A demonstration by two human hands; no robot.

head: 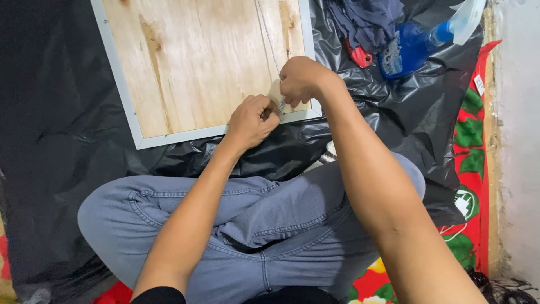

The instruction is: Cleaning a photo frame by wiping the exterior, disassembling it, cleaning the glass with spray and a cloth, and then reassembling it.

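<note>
Both hands at the near edge of the pale plywood panel w/ thin silver frame [185, 62]: left hand [251, 121] and right hand [301, 79] each pinched narrow on a small metal screw [281, 104] there. Blue spray bottle [413, 45] right of panel, on black plastic sheet [50, 112].

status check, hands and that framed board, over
Left hand and right hand pinch a small spring at the framed board edge. Nothing blocking.

- Our left hand [251, 120] is curled into a loose fist, forearm reaching forward.
- Our right hand [301, 80] is pinched shut just beside it, wrist bent downward.
</note>
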